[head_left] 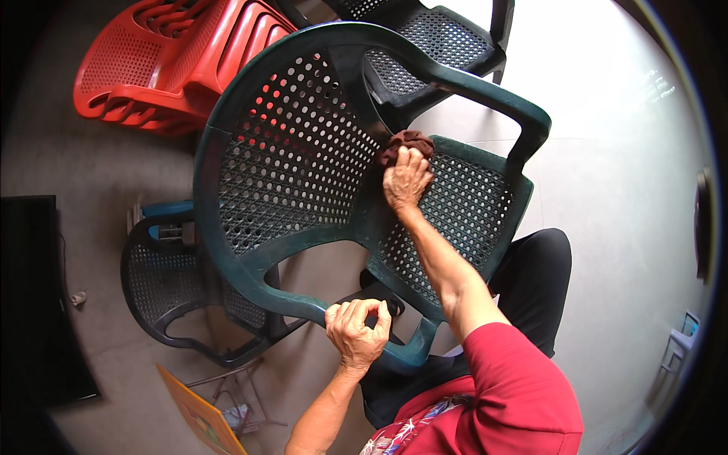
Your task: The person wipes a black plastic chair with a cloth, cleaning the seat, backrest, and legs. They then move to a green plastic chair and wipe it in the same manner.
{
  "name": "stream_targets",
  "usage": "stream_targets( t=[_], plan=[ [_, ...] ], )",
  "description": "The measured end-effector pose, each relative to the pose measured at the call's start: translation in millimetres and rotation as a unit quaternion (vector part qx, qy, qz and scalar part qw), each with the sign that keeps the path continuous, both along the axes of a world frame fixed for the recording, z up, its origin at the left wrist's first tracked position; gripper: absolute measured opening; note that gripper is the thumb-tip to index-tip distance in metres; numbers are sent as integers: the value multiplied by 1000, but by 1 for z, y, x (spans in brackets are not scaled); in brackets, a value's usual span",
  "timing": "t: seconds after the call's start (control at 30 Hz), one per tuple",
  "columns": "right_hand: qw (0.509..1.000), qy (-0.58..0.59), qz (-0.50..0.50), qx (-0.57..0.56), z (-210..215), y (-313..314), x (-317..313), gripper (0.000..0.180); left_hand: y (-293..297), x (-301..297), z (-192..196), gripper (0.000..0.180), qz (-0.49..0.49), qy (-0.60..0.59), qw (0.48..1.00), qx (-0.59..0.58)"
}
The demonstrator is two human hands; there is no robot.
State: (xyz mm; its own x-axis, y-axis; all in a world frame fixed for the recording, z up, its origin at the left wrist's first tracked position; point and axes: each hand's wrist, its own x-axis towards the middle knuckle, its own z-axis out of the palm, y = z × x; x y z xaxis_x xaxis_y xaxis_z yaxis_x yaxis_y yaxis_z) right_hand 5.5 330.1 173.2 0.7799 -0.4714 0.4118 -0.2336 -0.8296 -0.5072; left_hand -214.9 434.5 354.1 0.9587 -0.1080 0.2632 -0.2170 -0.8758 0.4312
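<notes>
Pale grey floor (584,182) spreads beneath us, brightest toward its right edge. Over its middle is our green chair (369,199), back to the left and seat to the right; we cannot tell what its legs rest on. We judge its moulded plastic stiff, fairly light for its bulk and smooth enough to slip if wet, best held by an armrest or the rim of the back. Near the floor's upper left corner stands a stack of red chairs (189,68), with a black chair (436,45) along the upper edge. Toward the left edge come a dark chair (163,280) and a flat black panel (38,296). Our left hand (354,334) is curled closed around the near armrest; our right hand (408,178) bunches its fingers over a soft, crumpled brown cloth (413,141) where back meets seat.
</notes>
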Motion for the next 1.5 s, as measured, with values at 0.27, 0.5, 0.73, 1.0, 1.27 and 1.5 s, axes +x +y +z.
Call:
stream_targets(
  t=[0.27,0.5,0.73,1.0,1.27,1.5],
  plan=[
    [882,-19,471,-13,6,11,-92,37,-1,2,2,12,8,-12,1000,-11],
    [944,15,298,-143,9,-61,-23,33,-3,0,0,12,14,-11,1000,-7],
    [964,3,213,-158,13,-119,-23,25,-4,-1,2,12,25,-8,1000,7],
    [978,80,66,-180,10,-153,-101,53,-2,-4,2,11,35,-13,999,4],
    [984,173,-40,10,2,-197,-162,73,-3,-5,0,15,39,-21,999,5],
    [958,101,246,-109,33,-139,-229,51,-4,-7,1,15,41,-10,999,3]
  ],
)
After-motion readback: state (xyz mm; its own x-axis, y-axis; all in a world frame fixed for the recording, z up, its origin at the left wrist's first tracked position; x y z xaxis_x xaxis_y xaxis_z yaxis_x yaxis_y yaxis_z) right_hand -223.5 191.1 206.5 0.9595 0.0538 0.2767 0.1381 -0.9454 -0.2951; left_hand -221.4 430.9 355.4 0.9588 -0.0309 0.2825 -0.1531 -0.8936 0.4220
